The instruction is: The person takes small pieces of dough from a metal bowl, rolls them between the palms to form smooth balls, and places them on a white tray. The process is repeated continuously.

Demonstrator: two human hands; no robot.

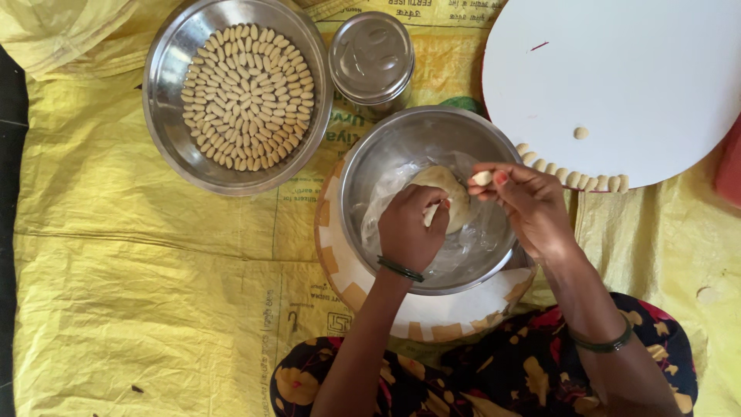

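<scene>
Left hand [411, 228] is curling shut on the dough lump [451, 189] mid-frame in the steel bowl [386, 147]; right hand [525, 202] is pinching a small dough bit [482, 178] just right of it, w/ open room toward the white board [633, 77], upper right.

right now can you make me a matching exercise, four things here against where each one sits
Things:
1. round pale dough lump
2. small shaped dough piece
3. ring-arranged dough pieces
4. shut round steel tin

Places:
A. in the right hand fingers
B. filling the wide steel dish
C. inside the deep steel bowl, under the left hand
D. between dish and white round board

Pairs: 1-C, 2-A, 3-B, 4-D
</scene>
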